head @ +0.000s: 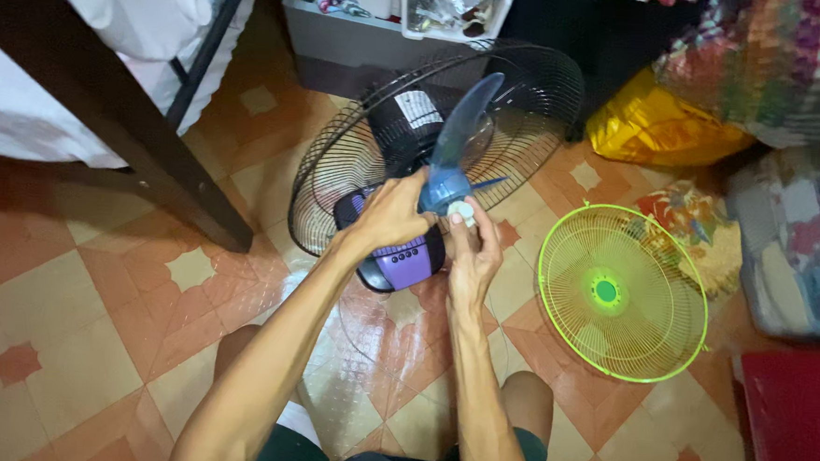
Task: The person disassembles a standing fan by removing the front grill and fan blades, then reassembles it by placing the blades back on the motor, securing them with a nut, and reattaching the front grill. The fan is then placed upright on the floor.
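A fan lies on the tiled floor with its black rear wire guard (530, 87) facing up and its purple base (404, 263) toward me. A translucent blue fan blade (462, 130) stands up from the hub in front of the guard. My left hand (387, 215) grips the blue blade hub from the left. My right hand (473, 248) pinches a small white cap (463, 211) at the hub's centre with its fingertips. Both forearms reach forward from my knees.
A neon green front guard (652, 341) lies flat on the floor to the right. A yellow bag (654, 126) and patterned fabric bundles (783, 63) sit at the back right, a red box (798, 419) at the lower right. A dark bed frame post (144, 132) crosses the left.
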